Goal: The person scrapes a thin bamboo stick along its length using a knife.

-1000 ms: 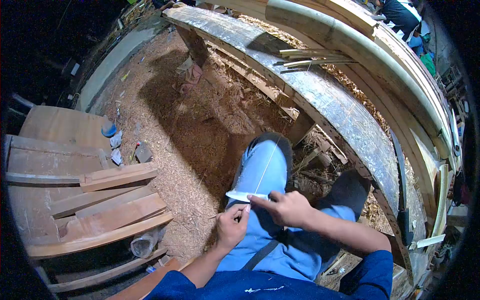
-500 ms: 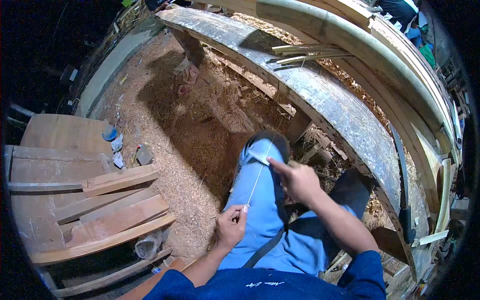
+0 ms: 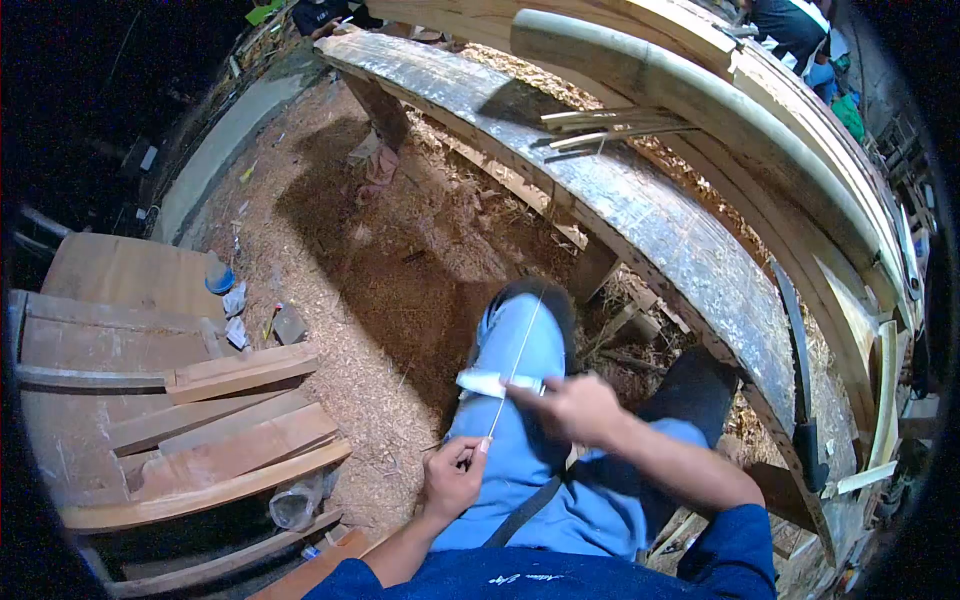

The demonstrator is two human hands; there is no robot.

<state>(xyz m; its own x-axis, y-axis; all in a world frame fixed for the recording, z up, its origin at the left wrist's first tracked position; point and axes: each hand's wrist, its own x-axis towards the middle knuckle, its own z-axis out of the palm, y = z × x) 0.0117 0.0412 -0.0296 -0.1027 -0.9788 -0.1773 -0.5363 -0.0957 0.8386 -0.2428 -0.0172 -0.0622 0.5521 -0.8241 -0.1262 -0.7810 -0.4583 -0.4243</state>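
My left hand [image 3: 455,475] pinches the near end of a thin pale strip [image 3: 522,345], between thumb and forefinger. The strip runs forward over my blue-trousered thigh [image 3: 525,335] toward the knee. My right hand [image 3: 580,408] is closed on a knife, its bright, slightly blurred blade [image 3: 482,383] lying across the strip a little ahead of my left hand. The index finger of that hand stretches along the blade. Most of the knife's handle is hidden by the hand.
A curved, worn plank bench [image 3: 640,205] arcs past on the right, with several thin strips [image 3: 615,125] and a long dark-handled blade [image 3: 800,370] on it. Wooden boards [image 3: 240,440] are stacked at left. Shavings cover the floor [image 3: 370,390]. Other people [image 3: 790,25] are at the far edge.
My right hand has drawn the knife back along the strip, from near the knee toward my left hand. My left hand has shifted slightly nearer my body, still pinching the strip.
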